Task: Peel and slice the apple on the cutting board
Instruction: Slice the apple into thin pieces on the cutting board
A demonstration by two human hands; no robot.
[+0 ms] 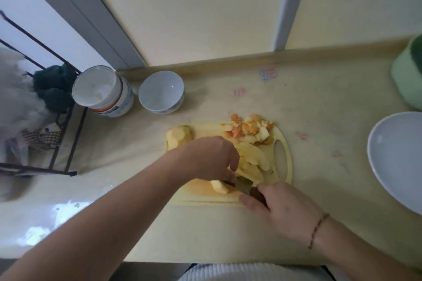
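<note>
- Pale yellow plastic, rounded corners, an oval handle slot at its 3 o'clock edge: the yellow plastic cutting board [282, 143] lies flat on the cream countertop [319, 102].
- Left hand [211, 158] arches over the board's middle, fingers curled down and pinching the pale peeled apple wedge [218, 186] at the board's 6 o'clock edge.
- Right hand [277, 210] comes in from 5 o'clock, fingers wrapped round the dark-handled kitchen knife [243, 186], whose blade lies against that wedge; a thin braided bracelet [317, 230] circles the wrist.
- Smooth curved apple slices [253, 159] are stacked just right of the left hand.
- At 12 o'clock on the board, a loose heap of orange-red peel scraps [247, 130].
- At 10 o'clock, a peeled rounded apple chunk [178, 136] sits on the board's corner.
- Off the board at 10 o'clock: a glossy white ceramic bowl [161, 91], and beside it a cylindrical white tub [102, 91].
- At 3 o'clock, the rim of a wide white plate [397, 157].
</note>
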